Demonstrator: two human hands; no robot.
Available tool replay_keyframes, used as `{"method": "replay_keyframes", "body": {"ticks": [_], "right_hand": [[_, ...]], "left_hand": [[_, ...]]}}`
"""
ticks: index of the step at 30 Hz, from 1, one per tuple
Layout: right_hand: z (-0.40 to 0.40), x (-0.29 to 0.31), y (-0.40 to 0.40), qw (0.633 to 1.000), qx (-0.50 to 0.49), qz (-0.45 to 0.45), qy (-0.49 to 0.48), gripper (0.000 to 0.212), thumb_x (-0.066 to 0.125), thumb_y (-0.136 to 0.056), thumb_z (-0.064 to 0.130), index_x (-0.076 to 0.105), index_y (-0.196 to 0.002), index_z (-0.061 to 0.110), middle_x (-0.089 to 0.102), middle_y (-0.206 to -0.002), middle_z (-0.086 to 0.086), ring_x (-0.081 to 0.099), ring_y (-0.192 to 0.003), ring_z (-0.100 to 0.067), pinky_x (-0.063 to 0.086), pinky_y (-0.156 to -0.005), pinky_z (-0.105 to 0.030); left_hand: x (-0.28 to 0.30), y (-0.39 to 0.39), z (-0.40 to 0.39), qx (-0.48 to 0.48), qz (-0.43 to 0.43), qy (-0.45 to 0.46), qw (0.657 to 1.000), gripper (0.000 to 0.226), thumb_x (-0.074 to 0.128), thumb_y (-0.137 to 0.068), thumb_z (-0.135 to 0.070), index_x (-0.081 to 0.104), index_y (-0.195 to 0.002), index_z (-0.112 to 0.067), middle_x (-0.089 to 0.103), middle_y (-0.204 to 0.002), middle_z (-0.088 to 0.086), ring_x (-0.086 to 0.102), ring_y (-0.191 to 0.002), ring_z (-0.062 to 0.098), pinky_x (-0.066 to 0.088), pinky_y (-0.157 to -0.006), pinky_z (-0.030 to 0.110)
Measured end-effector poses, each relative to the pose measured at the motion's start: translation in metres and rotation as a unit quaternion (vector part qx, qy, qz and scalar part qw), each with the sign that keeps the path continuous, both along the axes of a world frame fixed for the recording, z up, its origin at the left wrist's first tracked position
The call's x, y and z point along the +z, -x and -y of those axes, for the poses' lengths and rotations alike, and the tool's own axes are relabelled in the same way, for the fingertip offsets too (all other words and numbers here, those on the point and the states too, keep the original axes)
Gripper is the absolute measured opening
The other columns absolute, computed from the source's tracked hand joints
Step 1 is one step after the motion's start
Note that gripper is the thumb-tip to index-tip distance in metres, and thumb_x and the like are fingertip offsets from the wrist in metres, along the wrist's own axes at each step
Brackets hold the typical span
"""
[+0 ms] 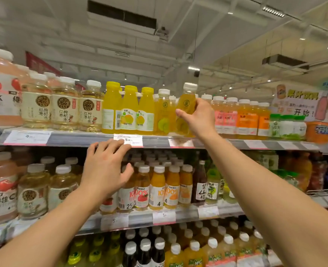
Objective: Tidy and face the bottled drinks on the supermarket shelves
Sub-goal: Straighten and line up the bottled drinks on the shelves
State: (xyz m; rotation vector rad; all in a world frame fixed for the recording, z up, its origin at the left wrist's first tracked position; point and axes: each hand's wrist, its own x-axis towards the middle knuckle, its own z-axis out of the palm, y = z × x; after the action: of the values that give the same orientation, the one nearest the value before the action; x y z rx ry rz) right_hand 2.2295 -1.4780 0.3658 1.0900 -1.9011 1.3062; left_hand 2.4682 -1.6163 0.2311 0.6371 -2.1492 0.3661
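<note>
The right hand (199,116) pinches an upright yellow juice bottle (187,106) at the top shelf (86,138) front edge, just right of its matching neighbour (163,112) (axis vertical). The left hand (105,168), fingers spread, hovers lower, holding nothing.

The yellow juice bottle (186,106) is clear glossy plastic with a matt white cap, same as its neighbours. The price tag (128,140) looks like paper behind a shiny plastic strip on the smooth grey top shelf (82,138).
</note>
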Motion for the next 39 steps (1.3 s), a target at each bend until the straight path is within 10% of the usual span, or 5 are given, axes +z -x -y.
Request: {"method": "replay_keyframes", "body": {"ticks": [15,25,39], "right_hand": [[0.021,-0.015,0.003,0.990,-0.102,-0.048,-0.089,0.091,0.076,-0.082,0.061,0.033,-0.146,0.013,0.064,-0.110,-0.009,0.066,-0.099,-0.032,0.056,-0.076,-0.042],[0.018,-0.040,0.009,0.983,-0.128,-0.054,-0.122,0.042,0.063,-0.094,0.058,0.053,-0.094,0.017,0.051,-0.073,0.004,0.060,-0.076,-0.021,0.052,-0.066,-0.035],[0.002,0.031,0.052,0.984,-0.089,-0.156,0.005,0.018,0.055,-0.102,0.026,0.058,-0.116,0.016,0.066,-0.109,-0.004,0.059,-0.098,-0.025,0.047,-0.074,-0.036]], "left_hand": [[-0.002,0.005,-0.004,0.005,-0.017,-0.008,1.000,0.056,0.045,-0.082,-0.047,0.063,-0.130,-0.024,0.062,-0.133,-0.001,0.054,-0.123,0.025,0.039,-0.108,0.053],[0.000,0.004,-0.005,0.015,-0.002,-0.015,1.000,0.055,0.045,-0.082,-0.048,0.064,-0.129,-0.025,0.061,-0.134,-0.003,0.054,-0.122,0.024,0.041,-0.106,0.052],[0.000,0.003,-0.003,0.017,0.000,-0.003,1.000,0.055,0.045,-0.081,-0.048,0.065,-0.127,-0.026,0.062,-0.132,-0.004,0.054,-0.117,0.023,0.041,-0.103,0.049]]}}
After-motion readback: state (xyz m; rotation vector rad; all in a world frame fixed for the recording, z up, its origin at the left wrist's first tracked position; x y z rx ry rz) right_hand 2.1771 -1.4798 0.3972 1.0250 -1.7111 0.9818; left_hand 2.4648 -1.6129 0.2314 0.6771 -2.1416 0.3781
